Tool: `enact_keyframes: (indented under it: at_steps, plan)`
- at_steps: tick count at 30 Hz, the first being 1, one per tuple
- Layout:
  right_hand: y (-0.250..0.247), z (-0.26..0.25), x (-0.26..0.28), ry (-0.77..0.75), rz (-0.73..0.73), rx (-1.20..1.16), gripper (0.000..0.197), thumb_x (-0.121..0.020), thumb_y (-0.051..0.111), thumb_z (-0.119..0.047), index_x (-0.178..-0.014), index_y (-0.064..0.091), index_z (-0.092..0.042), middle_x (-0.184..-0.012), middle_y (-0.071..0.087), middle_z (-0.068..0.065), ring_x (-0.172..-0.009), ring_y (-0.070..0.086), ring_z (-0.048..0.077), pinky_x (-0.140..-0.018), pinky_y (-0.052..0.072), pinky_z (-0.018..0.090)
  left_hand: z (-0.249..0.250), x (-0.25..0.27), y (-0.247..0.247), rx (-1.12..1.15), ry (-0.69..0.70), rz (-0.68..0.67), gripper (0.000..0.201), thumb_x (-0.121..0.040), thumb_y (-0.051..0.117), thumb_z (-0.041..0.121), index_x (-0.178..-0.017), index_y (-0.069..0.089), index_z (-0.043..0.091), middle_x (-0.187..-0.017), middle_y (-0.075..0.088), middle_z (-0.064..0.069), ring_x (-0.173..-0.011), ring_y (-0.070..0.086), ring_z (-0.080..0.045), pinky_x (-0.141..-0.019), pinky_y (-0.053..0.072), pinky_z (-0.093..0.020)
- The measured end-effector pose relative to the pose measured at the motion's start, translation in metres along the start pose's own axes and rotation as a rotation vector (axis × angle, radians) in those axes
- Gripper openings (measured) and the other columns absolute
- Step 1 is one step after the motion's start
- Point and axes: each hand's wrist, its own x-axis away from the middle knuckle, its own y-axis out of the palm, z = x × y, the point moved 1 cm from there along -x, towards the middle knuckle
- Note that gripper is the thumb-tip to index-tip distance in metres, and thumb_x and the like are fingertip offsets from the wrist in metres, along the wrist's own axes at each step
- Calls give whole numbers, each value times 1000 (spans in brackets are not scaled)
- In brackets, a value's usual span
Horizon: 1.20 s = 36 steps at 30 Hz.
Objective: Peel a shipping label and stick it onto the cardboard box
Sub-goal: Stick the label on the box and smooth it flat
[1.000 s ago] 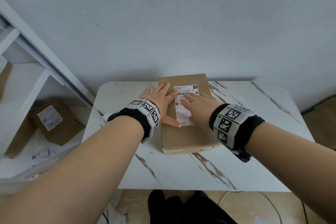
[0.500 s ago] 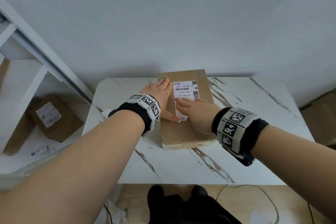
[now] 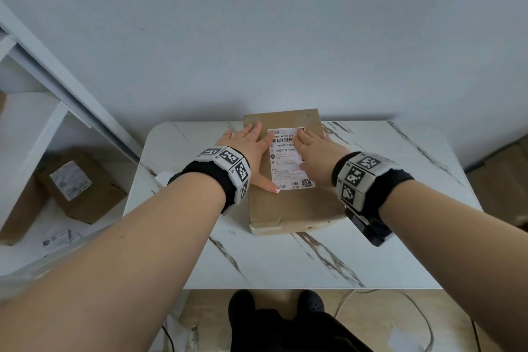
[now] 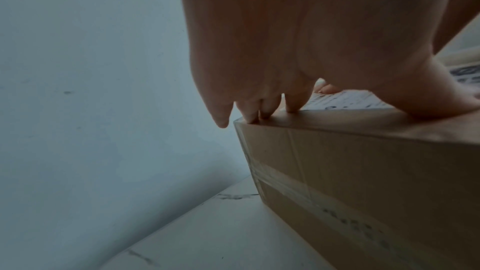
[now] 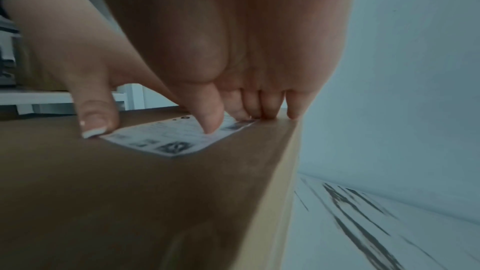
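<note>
A brown cardboard box (image 3: 288, 208) lies flat on the white marble table (image 3: 285, 260). A white shipping label (image 3: 287, 160) with barcode and print is stuck on its top. My left hand (image 3: 251, 154) lies flat on the box along the label's left edge, thumb tip at the label's near left corner. My right hand (image 3: 313, 151) presses flat on the label's right side, fingertips near its far right corner. In the right wrist view the label (image 5: 166, 137) lies flat under straight fingers (image 5: 210, 118). The left wrist view shows fingers (image 4: 262, 108) resting on the box top (image 4: 350, 151).
A white shelf unit (image 3: 43, 123) stands to the left, holding another cardboard box with a label (image 3: 80, 186) and loose paper slips (image 3: 55, 240). A grey wall (image 3: 257, 37) rises right behind the table. Cables (image 3: 400, 303) and my dark shoes (image 3: 274, 306) are on the floor.
My right hand has slid from the label's near middle toward its far right edge, uncovering the lower part of the label. The left hand stays on the box at the label's left.
</note>
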Motion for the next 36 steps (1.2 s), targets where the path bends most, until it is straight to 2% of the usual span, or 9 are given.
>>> enact_keyframes:
  at_steps: [6,10,18,20,24,27,31,36]
  plan:
    - [16,-4,29,-61,25,38,64,-95,40,-12,-152,9,-8,-162,4,8,-150,5,20,-122,8,34,1,0,-3,12,-31,20,135,-52,63,79,-153,-3,18,-162,-8,-5,-150,-2,-19,-119,5,-50]
    - [26,-9,41,-60,-1,30,62,-96,35,-13,-152,9,-8,-162,2,7,-150,4,19,-124,8,35,3,2,-3,1,-33,21,134,-52,63,80,-152,-1,18,-162,-7,-4,-150,-1,-20,-118,6,-52]
    - [19,-13,38,-60,2,109,61,-95,42,-16,-150,18,-8,-161,12,8,-148,13,19,-123,10,36,11,11,-3,-131,128,43,101,-74,48,74,-152,7,24,-162,0,8,-150,-1,-16,-119,0,-56]
    - [18,-14,38,-52,-1,109,60,-95,41,-16,-150,19,-8,-160,13,7,-148,14,18,-123,10,37,9,9,-2,-104,108,34,106,-71,49,76,-152,5,25,-162,-2,8,-150,-3,-17,-119,2,-57]
    - [19,-15,40,-40,16,70,58,-94,42,-14,-148,24,-8,-159,18,5,-147,17,18,-123,10,36,3,0,-6,-39,20,17,132,-52,59,83,-153,-2,22,-162,-7,5,-150,-6,-22,-119,1,-55]
    - [18,-15,40,-31,10,62,55,-94,41,-14,-147,27,-9,-157,22,4,-145,21,18,-123,12,37,4,-4,-9,-29,1,8,138,-48,62,83,-153,-2,20,-162,-6,3,-150,-7,-23,-120,-1,-53]
    - [14,-16,36,-24,9,92,50,-94,41,-15,-143,33,-9,-148,37,3,-138,34,17,-121,16,36,8,5,-4,-88,48,33,121,-60,56,80,-153,6,20,-163,1,4,-150,-5,-21,-119,-3,-53]
    - [10,-13,28,-21,28,103,45,-95,41,-20,-140,40,-15,-146,42,0,-138,35,15,-121,15,36,14,24,-1,-113,73,21,99,-75,45,74,-152,7,25,-162,1,6,-150,-4,-20,-118,-1,-56]
